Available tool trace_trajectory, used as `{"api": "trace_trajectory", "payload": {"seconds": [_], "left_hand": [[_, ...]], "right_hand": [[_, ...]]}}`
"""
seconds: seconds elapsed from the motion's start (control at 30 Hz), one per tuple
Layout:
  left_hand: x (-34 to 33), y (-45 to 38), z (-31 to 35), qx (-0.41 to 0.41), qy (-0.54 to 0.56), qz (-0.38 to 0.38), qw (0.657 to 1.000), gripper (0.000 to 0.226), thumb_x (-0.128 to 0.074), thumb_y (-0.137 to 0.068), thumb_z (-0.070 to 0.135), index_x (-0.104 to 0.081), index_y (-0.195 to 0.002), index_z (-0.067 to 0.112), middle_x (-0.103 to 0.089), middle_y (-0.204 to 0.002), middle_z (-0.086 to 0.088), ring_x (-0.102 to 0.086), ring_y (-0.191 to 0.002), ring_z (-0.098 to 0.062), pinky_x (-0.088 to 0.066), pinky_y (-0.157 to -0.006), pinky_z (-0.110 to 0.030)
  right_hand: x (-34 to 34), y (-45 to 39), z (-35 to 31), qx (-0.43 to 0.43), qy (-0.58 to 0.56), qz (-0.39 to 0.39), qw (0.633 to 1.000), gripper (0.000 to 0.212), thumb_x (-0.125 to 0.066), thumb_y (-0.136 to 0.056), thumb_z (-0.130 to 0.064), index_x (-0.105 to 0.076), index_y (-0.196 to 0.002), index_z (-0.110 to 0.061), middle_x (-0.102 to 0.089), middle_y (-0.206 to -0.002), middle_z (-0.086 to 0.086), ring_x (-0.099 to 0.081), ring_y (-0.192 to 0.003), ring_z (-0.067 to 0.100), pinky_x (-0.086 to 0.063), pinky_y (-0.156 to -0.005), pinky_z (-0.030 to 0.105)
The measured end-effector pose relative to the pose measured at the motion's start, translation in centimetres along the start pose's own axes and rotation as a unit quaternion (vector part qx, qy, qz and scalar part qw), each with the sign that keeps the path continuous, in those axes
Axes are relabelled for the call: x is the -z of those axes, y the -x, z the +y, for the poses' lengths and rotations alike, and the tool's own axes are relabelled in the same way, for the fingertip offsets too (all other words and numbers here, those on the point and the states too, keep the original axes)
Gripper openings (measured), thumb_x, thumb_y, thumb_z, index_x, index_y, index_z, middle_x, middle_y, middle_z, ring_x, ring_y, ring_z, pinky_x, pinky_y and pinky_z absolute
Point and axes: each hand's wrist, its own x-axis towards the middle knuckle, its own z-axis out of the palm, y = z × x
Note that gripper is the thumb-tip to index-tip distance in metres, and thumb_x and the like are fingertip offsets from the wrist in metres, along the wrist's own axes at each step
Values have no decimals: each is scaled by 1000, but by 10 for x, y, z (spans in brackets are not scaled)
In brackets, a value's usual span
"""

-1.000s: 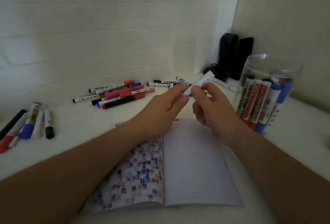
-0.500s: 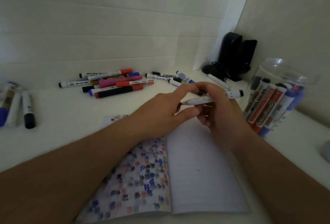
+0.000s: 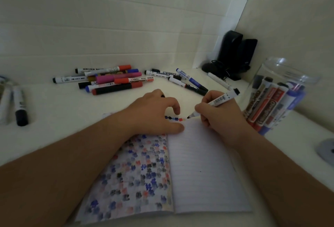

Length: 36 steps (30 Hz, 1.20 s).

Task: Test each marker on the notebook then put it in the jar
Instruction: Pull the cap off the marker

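An open notebook (image 3: 202, 168) lies in front of me, its left page covered in coloured test blots. My right hand (image 3: 222, 120) grips a white marker (image 3: 221, 99), uncapped, its dark tip touching the top of the notebook at the end of a short row of coloured marks (image 3: 174, 118). My left hand (image 3: 155, 112) presses down on the top of the left page; a small dark piece, seemingly the marker's cap (image 3: 163, 96), pokes out between its fingers. The clear plastic jar (image 3: 282, 72) stands to the right, apart from my hand, with several markers upright inside.
A pile of loose markers (image 3: 112, 80) lies at the back centre, with more further right (image 3: 189, 80) and at the far left (image 3: 19, 107). Two black speakers (image 3: 235, 53) with cables stand in the corner. A grey round lid (image 3: 328, 151) lies at the right edge.
My hands pulled apart from the marker held up between them. The right hand turned it tip-down onto the notebook, and the left hand dropped onto the page.
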Motion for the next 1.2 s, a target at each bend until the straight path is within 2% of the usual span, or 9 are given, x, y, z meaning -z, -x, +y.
{"api": "trace_trajectory", "payload": {"seconds": [0.2, 0.37, 0.67, 0.9, 1.03, 1.2], "left_hand": [[0, -1, 2, 4, -14, -7, 1000, 38, -66, -74, 76, -55, -105, 56, -43, -113, 12, -47, -107, -13, -48, -90, -37], [-1, -1, 2, 5, -15, -3, 1000, 37, -66, -74, 75, -55, -104, 56, -43, -113, 12, -47, -106, -14, -44, -86, -35], [0, 1, 3, 7, -12, -8, 1000, 36, -67, -74, 75, -56, -103, 56, -43, -114, 11, -48, -106, -13, -48, -91, -37], [0, 1, 3, 6, -10, -5, 1000, 37, -67, -74, 75, -56, -104, 55, -44, -114, 11, -49, -105, -13, -48, -91, -37], [-1, 1, 2, 5, -9, -3, 1000, 38, -68, -75, 74, -57, -105, 54, -44, -113, 11, -49, -103, -12, -49, -93, -38], [-1, 1, 3, 4, -9, -3, 1000, 37, -67, -74, 74, -56, -104, 55, -43, -112, 11, -49, -104, -13, -49, -93, -38]], "right_hand": [[-1, -4, 3, -5, 8, 15, 1000, 11, -67, -87, -6, -62, -78, -9, -64, -59, 7, -58, -50, 17, -48, -46, 26], [-4, -6, 2, -17, 21, 11, 1000, 17, -69, -84, -5, -58, -72, -10, -66, -58, 9, -60, -47, 17, -49, -47, 27], [-6, -9, 4, -36, 38, 7, 999, 22, -72, -85, -7, -55, -73, -11, -67, -58, 9, -62, -50, 19, -54, -49, 28], [-5, -8, 6, -20, 58, 18, 998, 23, -70, -83, -6, -50, -73, -11, -61, -59, 11, -59, -49, 19, -50, -48, 27], [-2, -7, 8, -26, 14, 13, 999, 26, -68, -87, -3, -51, -70, -11, -63, -56, 10, -57, -45, 18, -47, -43, 25], [-5, -7, 8, -16, 42, -5, 999, 22, -72, -85, -5, -53, -74, -9, -65, -59, 9, -60, -49, 18, -51, -49, 27]]}}
